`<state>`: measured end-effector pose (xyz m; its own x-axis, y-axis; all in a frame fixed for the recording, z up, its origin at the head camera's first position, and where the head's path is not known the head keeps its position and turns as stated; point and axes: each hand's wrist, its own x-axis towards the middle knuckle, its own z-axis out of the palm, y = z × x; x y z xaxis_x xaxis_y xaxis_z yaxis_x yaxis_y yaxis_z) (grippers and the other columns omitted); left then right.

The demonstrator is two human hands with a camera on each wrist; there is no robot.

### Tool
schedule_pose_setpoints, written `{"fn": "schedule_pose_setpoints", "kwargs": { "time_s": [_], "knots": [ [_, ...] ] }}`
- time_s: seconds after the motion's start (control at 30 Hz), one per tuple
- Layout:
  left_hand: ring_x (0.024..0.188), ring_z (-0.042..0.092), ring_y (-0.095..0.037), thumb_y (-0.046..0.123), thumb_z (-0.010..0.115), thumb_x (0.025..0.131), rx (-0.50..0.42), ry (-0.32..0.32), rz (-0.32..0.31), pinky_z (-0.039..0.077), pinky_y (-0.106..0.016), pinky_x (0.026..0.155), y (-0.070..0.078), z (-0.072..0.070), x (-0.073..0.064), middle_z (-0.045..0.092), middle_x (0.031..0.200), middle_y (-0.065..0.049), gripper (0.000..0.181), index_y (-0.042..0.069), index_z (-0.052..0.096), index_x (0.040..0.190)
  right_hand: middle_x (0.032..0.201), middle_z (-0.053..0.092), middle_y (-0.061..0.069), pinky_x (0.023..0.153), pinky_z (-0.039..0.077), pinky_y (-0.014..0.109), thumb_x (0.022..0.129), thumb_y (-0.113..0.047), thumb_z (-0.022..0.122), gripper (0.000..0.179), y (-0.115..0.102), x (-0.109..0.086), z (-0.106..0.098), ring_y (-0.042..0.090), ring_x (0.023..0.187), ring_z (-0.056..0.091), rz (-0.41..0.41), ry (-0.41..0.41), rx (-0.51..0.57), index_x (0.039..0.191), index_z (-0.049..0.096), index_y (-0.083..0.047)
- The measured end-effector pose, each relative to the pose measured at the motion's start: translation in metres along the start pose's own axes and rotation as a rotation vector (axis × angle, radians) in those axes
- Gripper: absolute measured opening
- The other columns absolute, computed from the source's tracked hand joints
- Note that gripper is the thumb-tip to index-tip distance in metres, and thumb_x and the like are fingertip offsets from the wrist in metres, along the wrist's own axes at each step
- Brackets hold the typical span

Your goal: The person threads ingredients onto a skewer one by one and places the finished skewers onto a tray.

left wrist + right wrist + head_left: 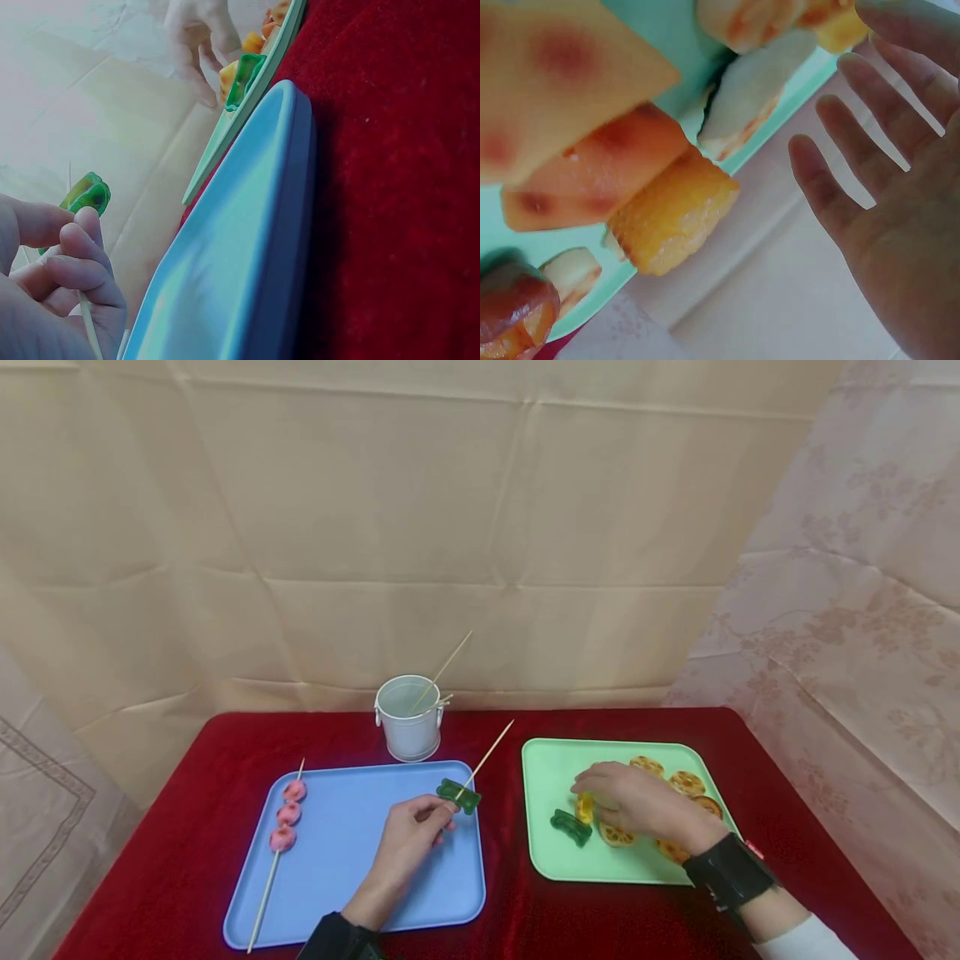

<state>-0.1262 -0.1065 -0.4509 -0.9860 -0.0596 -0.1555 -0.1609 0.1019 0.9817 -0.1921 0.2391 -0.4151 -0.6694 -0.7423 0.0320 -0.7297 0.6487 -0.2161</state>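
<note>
Black strap (729,872) and white sleeve (806,943) are standing foremost before the head camera. Red cloth (187,793) is underlying two trays: a blue tray (337,827) is bearing pink balls (288,814) on a stick, and a green tray (540,852) is holding browned slices (686,783). Right hand (645,797) is hovering over the green tray, fingers extending and apparently gripping nothing, near a yellow piece (585,807); contact is not being clearly shown. Left hand (412,837) is pinching a skewer (493,748) beside its green pepper piece (459,795), over the blue tray's right side. On judgement, a slack pinch would be letting the skewer slide or roll under pushing, and its exposed tip would be endangering approaching fingertips. Left wrist view is showing the skewer's lower shaft (89,326), which the hand is hiding from the head view; right wrist view is revealing the right palm, unseen from above
</note>
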Motion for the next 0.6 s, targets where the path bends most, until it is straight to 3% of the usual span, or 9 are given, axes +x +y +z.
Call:
{"fn": "schedule_pose_setpoints", "kwargs": {
  "time_s": [0.13, 0.27, 0.4, 0.6],
  "knots": [
    [0.060, 0.053, -0.012, 0.015, 0.072, 0.095, 0.001, 0.000, -0.001, 0.040, -0.023, 0.055, -0.002, -0.001, 0.000, 0.070, 0.075, -0.007, 0.018, -0.002, 0.076, 0.099, 0.120, 0.070, 0.003, 0.091, 0.055, 0.044, 0.086, -0.002, 0.081, 0.038, 0.000, 0.002, 0.009, 0.026, 0.114, 0.064, -0.077, 0.048, -0.062, 0.122, 0.073, -0.009],
    [0.059, 0.052, -0.011, 0.014, 0.072, 0.094, -0.001, 0.002, 0.001, 0.039, -0.023, 0.054, -0.003, -0.002, 0.000, 0.069, 0.074, -0.007, 0.018, -0.002, 0.076, 0.099, 0.116, 0.071, 0.000, 0.089, 0.055, 0.044, 0.084, -0.005, 0.084, 0.036, 0.001, 0.006, 0.014, 0.024, 0.111, 0.065, -0.083, 0.055, -0.083, 0.117, 0.074, -0.013],
    [0.058, 0.052, -0.010, 0.013, 0.072, 0.093, -0.001, 0.006, 0.008, 0.038, -0.023, 0.054, -0.004, -0.003, 0.000, 0.069, 0.073, -0.006, 0.017, -0.002, 0.076, 0.099, 0.112, 0.073, -0.002, 0.089, 0.056, 0.042, 0.087, -0.011, 0.083, 0.029, 0.000, 0.012, 0.017, 0.022, 0.108, 0.067, -0.005, 0.054, -0.056, 0.115, 0.075, -0.014],
    [0.059, 0.052, -0.011, 0.013, 0.072, 0.093, -0.007, 0.004, 0.009, 0.039, -0.022, 0.054, -0.003, -0.004, 0.000, 0.068, 0.073, -0.006, 0.017, -0.003, 0.076, 0.099, 0.111, 0.074, 0.004, 0.090, 0.056, 0.044, 0.090, -0.019, 0.080, 0.028, -0.002, 0.026, 0.020, 0.026, 0.106, 0.069, 0.127, 0.131, -0.082, 0.116, 0.076, -0.009]
  ]
}}
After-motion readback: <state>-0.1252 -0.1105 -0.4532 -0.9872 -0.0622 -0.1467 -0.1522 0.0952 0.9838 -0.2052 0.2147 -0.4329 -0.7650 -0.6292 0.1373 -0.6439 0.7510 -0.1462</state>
